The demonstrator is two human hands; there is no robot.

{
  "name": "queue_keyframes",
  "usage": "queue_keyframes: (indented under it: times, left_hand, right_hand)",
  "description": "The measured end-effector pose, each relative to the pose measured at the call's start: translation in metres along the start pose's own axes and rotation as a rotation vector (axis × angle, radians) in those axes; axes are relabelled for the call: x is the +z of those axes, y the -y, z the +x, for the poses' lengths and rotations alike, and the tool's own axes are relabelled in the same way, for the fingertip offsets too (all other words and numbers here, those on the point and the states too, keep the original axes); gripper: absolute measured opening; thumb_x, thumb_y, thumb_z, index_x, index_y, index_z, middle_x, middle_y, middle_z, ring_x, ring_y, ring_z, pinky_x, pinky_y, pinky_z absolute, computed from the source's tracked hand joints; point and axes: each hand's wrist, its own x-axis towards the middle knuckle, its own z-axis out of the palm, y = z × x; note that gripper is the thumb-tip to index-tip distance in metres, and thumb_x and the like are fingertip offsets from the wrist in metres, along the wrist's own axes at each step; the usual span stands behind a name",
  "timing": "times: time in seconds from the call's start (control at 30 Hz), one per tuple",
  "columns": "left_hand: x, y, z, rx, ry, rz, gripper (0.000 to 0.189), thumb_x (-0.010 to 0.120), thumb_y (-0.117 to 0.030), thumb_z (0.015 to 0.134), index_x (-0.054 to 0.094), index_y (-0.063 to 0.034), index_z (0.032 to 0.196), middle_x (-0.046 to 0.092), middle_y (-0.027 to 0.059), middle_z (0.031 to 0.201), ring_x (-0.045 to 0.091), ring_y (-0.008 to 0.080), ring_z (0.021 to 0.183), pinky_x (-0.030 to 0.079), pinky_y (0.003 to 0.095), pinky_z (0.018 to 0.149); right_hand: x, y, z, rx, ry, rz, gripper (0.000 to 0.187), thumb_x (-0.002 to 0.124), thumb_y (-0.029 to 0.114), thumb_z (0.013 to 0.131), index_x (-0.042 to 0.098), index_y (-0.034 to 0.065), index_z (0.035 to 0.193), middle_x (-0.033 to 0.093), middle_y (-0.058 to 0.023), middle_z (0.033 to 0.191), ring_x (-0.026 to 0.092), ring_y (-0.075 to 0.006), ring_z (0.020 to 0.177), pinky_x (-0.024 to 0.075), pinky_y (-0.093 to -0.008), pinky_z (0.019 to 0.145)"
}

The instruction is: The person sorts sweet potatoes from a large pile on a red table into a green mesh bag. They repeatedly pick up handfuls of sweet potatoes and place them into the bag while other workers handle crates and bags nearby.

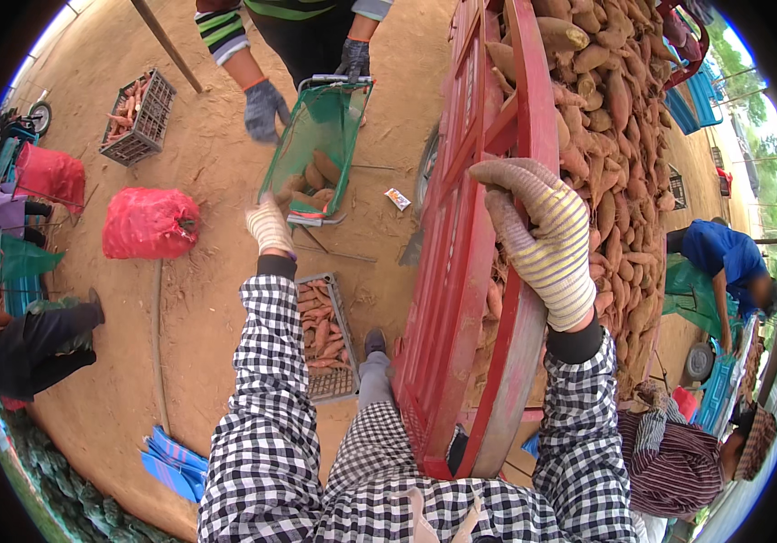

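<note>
My left hand [269, 227], in a striped knit glove, is at the near left corner of a green mesh basket [320, 136] on a metal frame. Several sweet potatoes [319, 173] lie in its lower end. The left fingertips are partly hidden, so I cannot tell whether they grip the rim or a sweet potato. My right hand [544, 237], in a soiled striped glove, is over the red metal side rail [534, 88] of a cart. A gap shows between its thumb and fingers, with nothing in it. Beyond the rail lies a large heap of sweet potatoes [616, 129].
Opposite, a person's gloved hand [354, 58] is on the basket's far end. Crates of sweet potatoes [324, 326] [132, 112] and a full red mesh sack [151, 224] stand on the dirt floor [225, 183]. Other people bend at the right, near a blue cart [721, 387].
</note>
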Motion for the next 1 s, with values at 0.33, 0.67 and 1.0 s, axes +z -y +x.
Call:
queue_keyframes:
  times: [0.33,0.67,1.0]
  left_hand:
    - [-0.019,0.088,-0.113,0.254,0.313,0.482,0.068,0.05,0.002,0.089,0.03,-0.0009,0.155,0.072,0.0112,0.092,0.064,0.0162,0.082,0.051,0.0284,0.083]
    - [-0.057,0.101,-0.189,-0.007,0.494,0.438,0.057,0.051,-0.009,0.1,0.032,-0.0026,0.154,0.071,0.0113,0.103,0.067,0.0174,0.092,0.054,0.031,0.085]
    - [-0.075,-0.072,-0.237,0.376,0.218,0.293,0.051,0.056,-0.014,0.101,0.041,0.0013,0.147,0.069,0.0149,0.108,0.065,0.0232,0.108,0.047,0.0393,0.106]
  right_hand:
    - [0.0,0.003,0.007,0.041,-0.037,0.097,0.017,0.063,0.002,0.086,0.071,0.0022,0.102,0.069,-0.0135,0.089,0.069,-0.0281,0.081,0.0539,-0.0354,0.073]
    - [-0.035,-0.057,-0.063,0.292,-0.338,0.995,0.028,0.055,0.014,0.102,0.064,-0.0034,0.122,0.072,-0.0127,0.109,0.07,-0.0197,0.098,0.0552,-0.0315,0.09]
    - [0.015,-0.184,-0.323,0.992,0.186,0.066,0.031,0.068,0.023,0.088,0.072,0.0011,0.109,0.074,-0.0186,0.097,0.072,-0.0281,0.092,0.0554,-0.0378,0.082]
